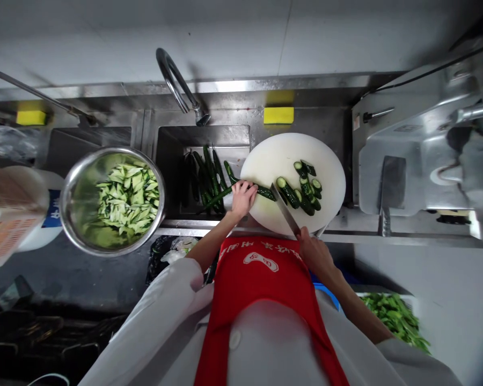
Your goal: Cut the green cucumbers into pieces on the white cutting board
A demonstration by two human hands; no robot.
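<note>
My left hand [243, 197] is closed around a long dark green cucumber [265, 192], pressing it against the round white cutting board [257, 155]. The cucumber's other end reaches left over the sink. In my right hand [312, 249] is the handle of a kitchen knife [285, 212], whose blade lies across the board at the cucumber's right end. Several cut cucumber pieces [306, 190] lie right of the blade, some showing pale cut faces. Whole cucumbers [209, 174] are piled in the sink [171, 145] to the left of the board.
A steel bowl [70, 214] of sliced cucumber stands on the left. Behind the sink rises a faucet [173, 75]. A yellow sponge [278, 115] sits beyond the board. A metal slicing machine [418, 161] takes up the right side, with a bin of leafy greens [396, 316] below.
</note>
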